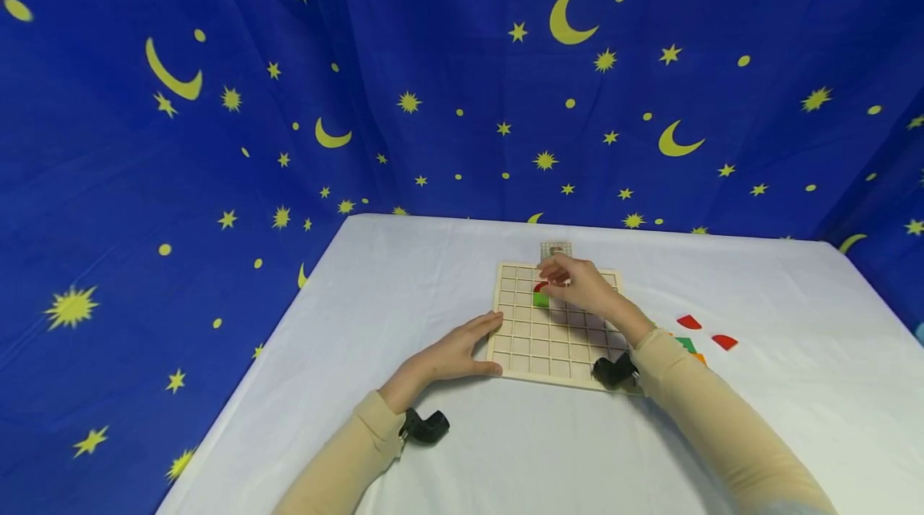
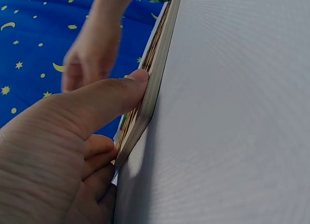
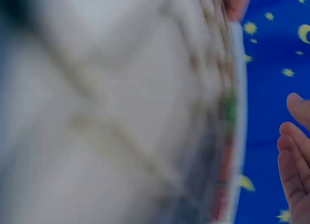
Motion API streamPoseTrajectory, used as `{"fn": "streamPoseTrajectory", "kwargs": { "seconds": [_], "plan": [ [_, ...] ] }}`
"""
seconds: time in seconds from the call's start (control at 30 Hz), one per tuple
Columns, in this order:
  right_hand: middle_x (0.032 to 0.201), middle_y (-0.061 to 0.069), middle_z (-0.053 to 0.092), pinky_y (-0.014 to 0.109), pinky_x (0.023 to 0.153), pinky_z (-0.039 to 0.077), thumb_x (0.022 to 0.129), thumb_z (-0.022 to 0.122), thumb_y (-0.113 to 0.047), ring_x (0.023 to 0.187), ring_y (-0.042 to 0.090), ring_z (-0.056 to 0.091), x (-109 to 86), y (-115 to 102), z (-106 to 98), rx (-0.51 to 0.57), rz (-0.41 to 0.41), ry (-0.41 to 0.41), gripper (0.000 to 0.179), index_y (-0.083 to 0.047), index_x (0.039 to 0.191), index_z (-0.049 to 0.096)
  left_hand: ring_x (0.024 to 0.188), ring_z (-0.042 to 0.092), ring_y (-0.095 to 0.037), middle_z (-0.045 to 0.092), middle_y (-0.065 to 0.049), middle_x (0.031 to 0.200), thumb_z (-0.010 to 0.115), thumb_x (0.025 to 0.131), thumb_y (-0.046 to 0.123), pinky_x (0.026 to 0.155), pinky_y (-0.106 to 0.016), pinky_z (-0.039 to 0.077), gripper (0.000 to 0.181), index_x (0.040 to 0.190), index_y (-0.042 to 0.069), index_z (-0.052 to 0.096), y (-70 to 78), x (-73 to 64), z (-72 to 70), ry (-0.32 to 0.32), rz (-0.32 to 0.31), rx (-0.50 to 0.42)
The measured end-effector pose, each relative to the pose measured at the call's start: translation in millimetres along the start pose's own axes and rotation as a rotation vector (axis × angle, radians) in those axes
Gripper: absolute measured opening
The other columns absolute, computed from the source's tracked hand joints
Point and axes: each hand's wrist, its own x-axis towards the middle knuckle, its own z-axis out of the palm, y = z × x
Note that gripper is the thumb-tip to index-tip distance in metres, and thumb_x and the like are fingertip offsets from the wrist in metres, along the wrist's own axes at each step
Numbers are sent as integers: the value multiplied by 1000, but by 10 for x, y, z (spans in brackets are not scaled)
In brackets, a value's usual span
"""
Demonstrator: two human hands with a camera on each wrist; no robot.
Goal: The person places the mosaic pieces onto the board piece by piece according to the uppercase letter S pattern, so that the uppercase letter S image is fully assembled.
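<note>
A light wooden grid board (image 1: 520,345) lies on the white table. My left hand (image 1: 455,350) touches its left edge, thumb near the close corner and fingers farther up; the left wrist view shows the thumb (image 2: 121,94) against the rim. Over the far part of the board hovers my right hand (image 1: 583,286), fingers loosely bent. In the right wrist view a gap shows between its thumb and fingers (image 3: 293,166), and nothing is visible in it. Beside those fingertips, a green square (image 1: 541,301) and a red piece (image 1: 541,287) sit in the grid. The hand partly hides other cells.
Behind the board lies a small card (image 1: 556,248) with a grid pattern. To the right are two red rounded pieces (image 1: 689,322), with green (image 1: 685,344) and orange pieces partly covered by the right sleeve. A blue star-patterned cloth (image 1: 462,82) hangs behind the table.
</note>
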Motion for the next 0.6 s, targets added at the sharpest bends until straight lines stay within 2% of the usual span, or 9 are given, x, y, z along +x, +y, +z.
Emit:
{"fn": "streamPoseTrajectory", "kwargs": {
  "seconds": [0.17,0.3,0.47,0.6],
  "plan": [
    [104,15,65,37,81,51,86,69,-6,93,26,62,38,-192,-348,54,-49,125,33,-1,117,57,140,19,-23,25,-11,153,71,84,37,112,-37,21,84,147,0,29,7,-4,1,3,12,-1],
    [107,13,64,33,83,50,87,68,-8,95,25,61,-39,-231,-596,22,-47,161,33,-3,118,57,140,20,-24,25,-11,153,71,84,37,112,-37,21,83,147,1,29,13,0,1,5,16,-5],
    [107,11,64,31,82,49,89,67,-17,95,24,61,-230,-126,-847,-54,2,177,34,-5,119,57,140,21,-26,25,-13,153,71,84,38,112,-39,21,84,146,-1,29,3,-3,7,13,17,-1],
    [107,11,65,23,79,49,89,68,-18,93,20,61,-470,-2,-1045,-86,92,223,34,-5,119,57,140,21,-27,24,-14,153,70,84,39,112,-40,21,85,146,-1,29,-16,-1,10,10,19,7]
  ]
}}
